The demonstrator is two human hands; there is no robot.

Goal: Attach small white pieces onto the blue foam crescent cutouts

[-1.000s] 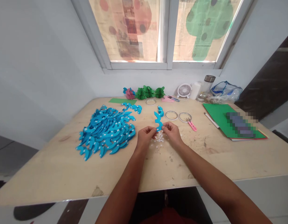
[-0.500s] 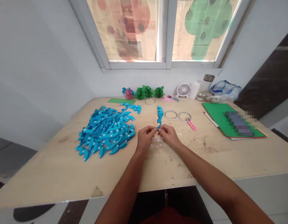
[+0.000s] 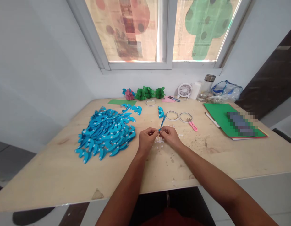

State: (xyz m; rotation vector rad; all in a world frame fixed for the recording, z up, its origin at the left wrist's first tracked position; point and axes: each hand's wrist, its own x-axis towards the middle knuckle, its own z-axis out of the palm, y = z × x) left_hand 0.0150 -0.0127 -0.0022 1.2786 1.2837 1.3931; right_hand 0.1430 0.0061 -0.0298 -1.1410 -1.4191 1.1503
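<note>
A curved blue paper cut-out (image 3: 161,117) stands on edge above the wooden table (image 3: 65,169), and both hands pinch its near end. My left hand (image 3: 147,139) and my right hand (image 3: 170,137) are closed on it, fingertips almost touching. Small white paper scraps (image 3: 159,140) lie on the table just under the hands. A large heap of similar blue cut-outs (image 3: 107,131) is spread to the left of my left hand.
Two tape rings (image 3: 172,115) and pink-handled snips (image 3: 192,125) lie beyond the hands. A green folder (image 3: 219,117) sits at the right. Along the back wall are green and pink paper decorations (image 3: 149,93), a small fan (image 3: 185,90), a jar (image 3: 208,84) and a plastic bag (image 3: 227,91).
The blue cut-out has turned from broadside to edge-on between my fingers. Both hands stay in the same spot.
</note>
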